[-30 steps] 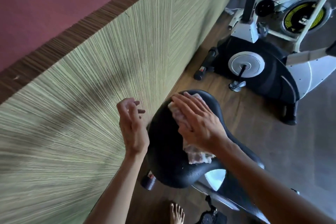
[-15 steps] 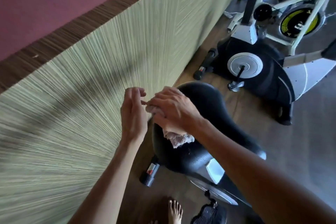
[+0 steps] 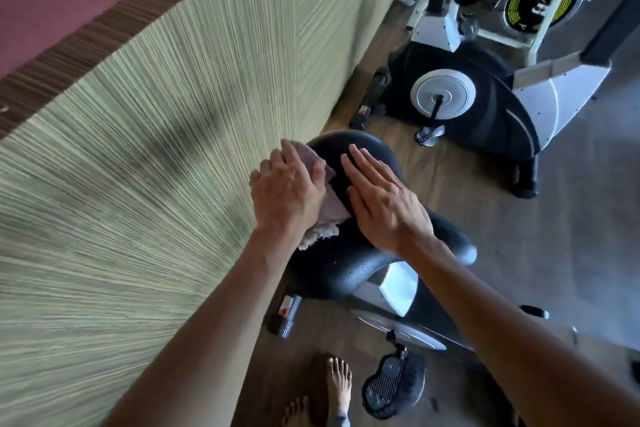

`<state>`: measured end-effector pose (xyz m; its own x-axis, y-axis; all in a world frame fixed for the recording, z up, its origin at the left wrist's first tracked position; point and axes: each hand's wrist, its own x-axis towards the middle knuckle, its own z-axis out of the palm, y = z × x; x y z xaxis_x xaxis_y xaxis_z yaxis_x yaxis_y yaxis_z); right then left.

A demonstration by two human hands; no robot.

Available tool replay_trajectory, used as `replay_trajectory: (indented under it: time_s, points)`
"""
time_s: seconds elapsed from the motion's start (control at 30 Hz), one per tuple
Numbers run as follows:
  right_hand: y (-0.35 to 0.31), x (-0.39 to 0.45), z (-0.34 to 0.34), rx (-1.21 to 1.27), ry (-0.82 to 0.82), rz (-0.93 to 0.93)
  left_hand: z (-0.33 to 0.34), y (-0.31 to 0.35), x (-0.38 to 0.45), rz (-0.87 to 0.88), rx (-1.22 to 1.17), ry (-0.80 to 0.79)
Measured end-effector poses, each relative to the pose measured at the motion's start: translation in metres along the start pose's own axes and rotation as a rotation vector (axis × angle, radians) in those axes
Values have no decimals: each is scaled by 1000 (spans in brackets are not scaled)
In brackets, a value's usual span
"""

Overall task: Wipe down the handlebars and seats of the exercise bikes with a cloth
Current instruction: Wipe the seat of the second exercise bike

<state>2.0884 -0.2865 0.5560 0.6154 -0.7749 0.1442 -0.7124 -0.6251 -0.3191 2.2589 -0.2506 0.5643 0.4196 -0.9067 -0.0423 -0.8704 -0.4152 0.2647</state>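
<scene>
The left hand (image 3: pixel 287 191) presses the cloth (image 3: pixel 330 199) flat on the seat (image 3: pixel 346 263), right hand (image 3: pixel 384 204) spread just beside.

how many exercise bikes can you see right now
2. The near bike is under the hands, its black seat being wiped; the far bike stands ahead along the wall. More may lie outside the frame.

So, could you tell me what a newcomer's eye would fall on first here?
Probably the two hands on the black seat in the middle: the left hand presses a cloth onto its wall side, and the right hand lies flat beside it. Next, the striped green wall on the left and a second bike at upper right.
</scene>
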Motion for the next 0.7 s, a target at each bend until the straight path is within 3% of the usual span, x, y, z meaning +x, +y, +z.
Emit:
replay_trajectory:
  time_s: [0.33,0.47,0.7]
  points:
    - [-11,-2,3,-63,-24,23,25,-32,-111,-31,-308,220]
    - [-8,-5,5,-64,9,20,25,-20,-115,-42,-183,233]
    - [-4,-5,9,-16,39,11,6,7,-30,29,128,97]
